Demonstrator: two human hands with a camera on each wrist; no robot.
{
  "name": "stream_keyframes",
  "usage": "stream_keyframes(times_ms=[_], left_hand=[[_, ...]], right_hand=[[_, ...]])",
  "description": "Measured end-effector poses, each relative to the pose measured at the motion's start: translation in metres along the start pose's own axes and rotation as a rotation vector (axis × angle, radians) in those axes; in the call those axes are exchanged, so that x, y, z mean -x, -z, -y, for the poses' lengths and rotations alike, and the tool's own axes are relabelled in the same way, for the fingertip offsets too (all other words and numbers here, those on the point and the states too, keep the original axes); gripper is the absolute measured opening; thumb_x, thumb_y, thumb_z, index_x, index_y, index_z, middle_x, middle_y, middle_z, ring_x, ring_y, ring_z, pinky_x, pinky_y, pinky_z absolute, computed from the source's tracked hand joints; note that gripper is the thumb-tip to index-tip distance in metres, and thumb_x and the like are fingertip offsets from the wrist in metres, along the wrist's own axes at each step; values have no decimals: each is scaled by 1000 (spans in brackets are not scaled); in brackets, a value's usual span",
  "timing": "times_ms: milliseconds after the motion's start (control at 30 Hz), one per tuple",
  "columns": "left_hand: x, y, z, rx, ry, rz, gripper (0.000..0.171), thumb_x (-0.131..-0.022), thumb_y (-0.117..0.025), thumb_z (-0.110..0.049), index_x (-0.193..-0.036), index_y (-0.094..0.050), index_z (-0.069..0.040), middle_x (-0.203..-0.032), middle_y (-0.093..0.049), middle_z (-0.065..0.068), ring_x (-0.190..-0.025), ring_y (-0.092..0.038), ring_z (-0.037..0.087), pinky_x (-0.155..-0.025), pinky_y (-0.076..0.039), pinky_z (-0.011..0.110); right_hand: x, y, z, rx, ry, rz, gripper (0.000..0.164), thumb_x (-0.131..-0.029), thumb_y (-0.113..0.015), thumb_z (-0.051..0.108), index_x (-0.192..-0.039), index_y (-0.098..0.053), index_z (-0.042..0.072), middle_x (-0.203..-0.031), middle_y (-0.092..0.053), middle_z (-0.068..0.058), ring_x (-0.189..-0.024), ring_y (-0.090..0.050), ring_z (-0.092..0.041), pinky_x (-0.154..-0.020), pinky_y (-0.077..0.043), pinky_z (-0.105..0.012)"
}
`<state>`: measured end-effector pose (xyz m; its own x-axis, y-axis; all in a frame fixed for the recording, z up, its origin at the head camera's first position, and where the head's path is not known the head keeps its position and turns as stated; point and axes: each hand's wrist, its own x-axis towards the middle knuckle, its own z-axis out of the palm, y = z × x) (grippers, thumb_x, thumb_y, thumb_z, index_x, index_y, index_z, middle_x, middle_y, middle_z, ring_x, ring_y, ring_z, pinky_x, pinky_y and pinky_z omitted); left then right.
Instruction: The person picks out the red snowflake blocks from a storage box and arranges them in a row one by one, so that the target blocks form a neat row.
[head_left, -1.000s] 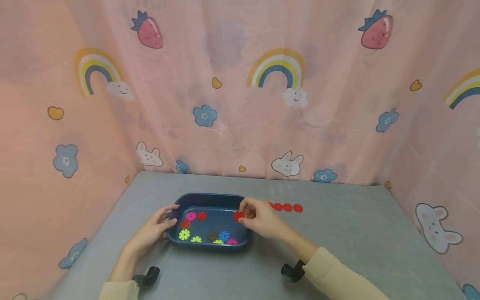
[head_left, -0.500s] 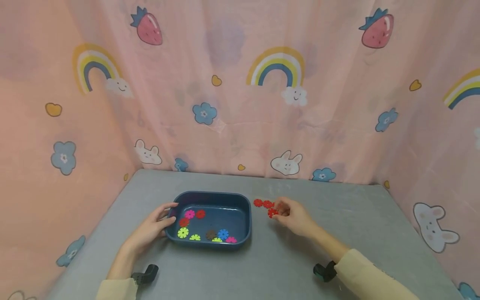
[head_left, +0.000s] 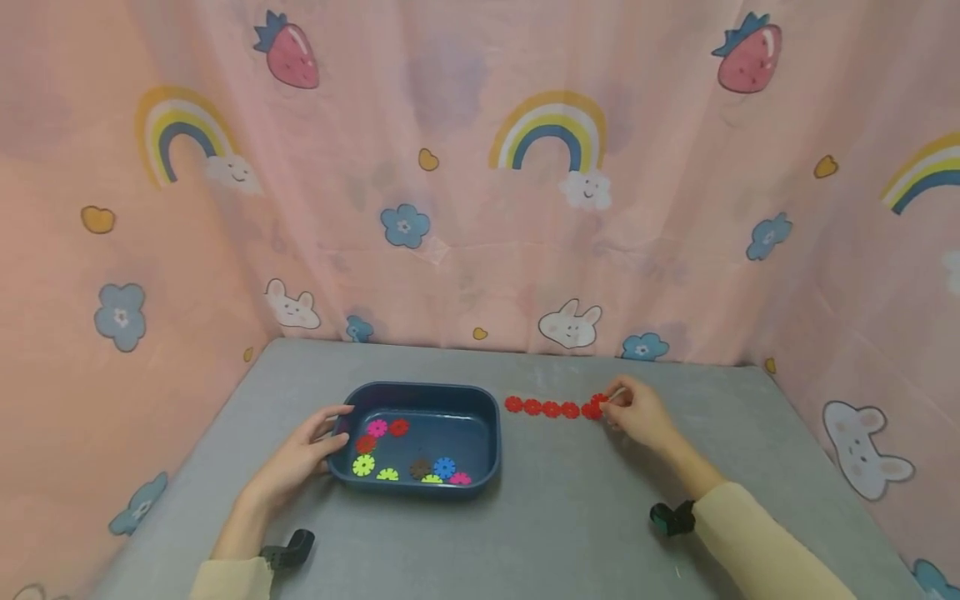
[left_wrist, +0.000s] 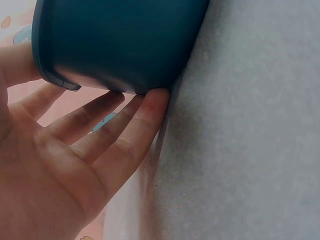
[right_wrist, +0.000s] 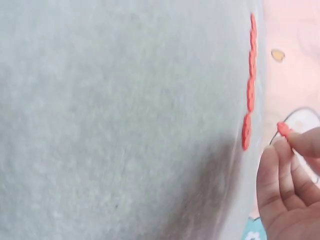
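1. I see the left hand (head_left: 300,450) gripping the blue tray (head_left: 461,437) at its nine o'clock, thumb over the rim, other fingers spread against the outer wall; a light hold should steady it.
2. Inside lie a yellow-green disc (head_left: 363,465) at eight, an orange-red disc (head_left: 366,444) at nine and a pink disc (head_left: 377,427) at ten.
3. Then come a half-hidden disc (head_left: 387,475) at seven, a red disc (head_left: 399,427) at eleven, a brown disc (head_left: 420,469) at six and a blue disc (head_left: 444,467) at five.
4. Toward the tray's two-to-three o'clock, the row of red discs (head_left: 551,409) lies on the desk (head_left: 487,550).
5. By its three-o'clock end, I'd line up the held disc (right_wrist: 283,128), clear of the row in the right wrist view, and lower it flat without nudging its neighbour.
6. The right hand (head_left: 641,412) has thumb and fingers clamped on it; I'd release gently.
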<state>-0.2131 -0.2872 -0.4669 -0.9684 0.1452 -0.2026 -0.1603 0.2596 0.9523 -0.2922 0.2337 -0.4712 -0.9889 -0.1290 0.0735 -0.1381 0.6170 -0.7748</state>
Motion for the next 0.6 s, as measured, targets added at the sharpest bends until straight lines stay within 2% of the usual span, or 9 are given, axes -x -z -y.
stream_keyframes(times_ms=[133, 267, 433, 600], left_hand=[[-1, 0, 1, 3, 6, 1, 52, -106, -55, -18, -155, -37, -15, -164, -13, 29, -144, -33, 46, -98, -50, 48], [-2, 1, 3, -9, 12, 1, 52, -106, -55, -19, -154, -37, -16, -165, -12, 29, -146, -29, 47, -101, -49, 50], [-1, 2, 4, -10, 10, 5, 52, -106, -55, -20, -155, -37, -16, -165, -11, 29, -147, -27, 47, -102, -48, 51], [-1, 2, 4, -9, 3, 7, 53, -106, -56, -22, -155, -36, -16, -165, -12, 29, -146, -30, 46, -101, -49, 49]], right_hand=[[-2, 4, -8, 26, -68, -25, 17, -97, -66, 7, -110, -58, -3, -78, -67, -10, -66, -66, -21, -56, -54, -34], [-3, 4, -13, 25, -108, -13, 17, -97, -66, 6, -108, -58, -4, -78, -68, -11, -64, -65, -20, -57, -54, -32], [-4, 4, -18, 50, -128, 0, 15, -97, -66, 6, -106, -59, -5, -77, -69, -11, -64, -64, -18, -59, -56, -32], [-4, 5, -20, 122, -100, -9, 14, -97, -65, 7, -104, -60, -5, -76, -66, -8, -63, -62, -17, -58, -55, -33]])
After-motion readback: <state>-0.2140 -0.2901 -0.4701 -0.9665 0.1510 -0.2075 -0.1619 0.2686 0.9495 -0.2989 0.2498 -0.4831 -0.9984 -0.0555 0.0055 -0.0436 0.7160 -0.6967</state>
